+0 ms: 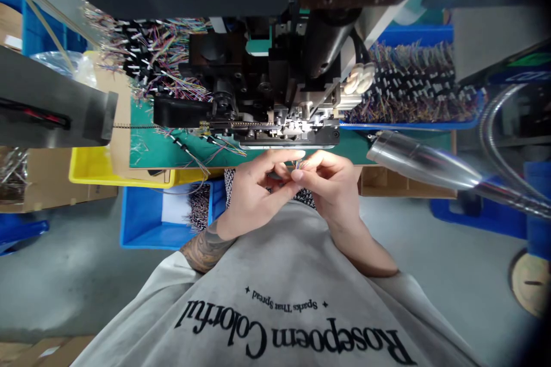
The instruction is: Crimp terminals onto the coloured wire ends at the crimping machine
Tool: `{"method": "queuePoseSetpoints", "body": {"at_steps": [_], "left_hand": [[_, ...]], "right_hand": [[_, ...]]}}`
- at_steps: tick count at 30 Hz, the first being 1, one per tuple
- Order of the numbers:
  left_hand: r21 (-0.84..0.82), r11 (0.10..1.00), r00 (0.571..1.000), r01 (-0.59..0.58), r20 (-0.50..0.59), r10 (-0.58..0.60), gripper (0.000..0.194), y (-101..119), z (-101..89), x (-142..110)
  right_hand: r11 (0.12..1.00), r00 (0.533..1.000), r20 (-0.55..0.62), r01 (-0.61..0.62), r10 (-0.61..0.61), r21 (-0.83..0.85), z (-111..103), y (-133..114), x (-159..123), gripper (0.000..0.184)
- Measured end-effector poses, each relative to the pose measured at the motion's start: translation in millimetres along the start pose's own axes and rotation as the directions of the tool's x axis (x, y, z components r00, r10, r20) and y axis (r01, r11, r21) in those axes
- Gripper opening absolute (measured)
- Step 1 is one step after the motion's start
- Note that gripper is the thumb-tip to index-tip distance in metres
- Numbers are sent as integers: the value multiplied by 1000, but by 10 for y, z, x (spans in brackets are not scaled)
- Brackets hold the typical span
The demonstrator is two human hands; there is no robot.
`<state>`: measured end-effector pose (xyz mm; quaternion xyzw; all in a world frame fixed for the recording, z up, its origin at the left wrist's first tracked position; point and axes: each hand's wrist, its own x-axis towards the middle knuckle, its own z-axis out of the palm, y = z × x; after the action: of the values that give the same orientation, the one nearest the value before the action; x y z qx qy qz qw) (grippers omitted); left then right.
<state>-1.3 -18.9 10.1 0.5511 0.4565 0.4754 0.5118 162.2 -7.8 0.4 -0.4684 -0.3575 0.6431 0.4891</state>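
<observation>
Fingers pinching thin wires, black machine ahead, green tabletop

Reads "Rosepoem Colorful" in big black print on grey T-shirt, upside down in view; has smaller "Sparks That Spread" just below on the fabric, between two four-pointed stars. Can't make out blurred characters on display, right edge, nor label on cardboard box, lower left.

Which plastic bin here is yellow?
The yellow bin left of the left hand, by the front-left corner of the green work surface; the other plastic bins in view are blue.
</observation>
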Motion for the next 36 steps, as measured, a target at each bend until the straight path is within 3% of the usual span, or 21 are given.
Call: {"method": "queuePoseSetpoints", "body": {"at_steps": [10,17,36], "left_hand": [[-10,1000,999,4,39,-3,34,-9,17,7],[19,1000,999,1,54,-2,33,-6,44,5],[-73,996,997,41,73,-35,36,-23,74,12]], "right_hand": [[992,998,-31,-43,47,117,66,-14,-27,25],[991,997,-58,-40,47,125,131,-22,-44,34],[997,999,-33,-16,18,72,83,7,-49,28]]}}
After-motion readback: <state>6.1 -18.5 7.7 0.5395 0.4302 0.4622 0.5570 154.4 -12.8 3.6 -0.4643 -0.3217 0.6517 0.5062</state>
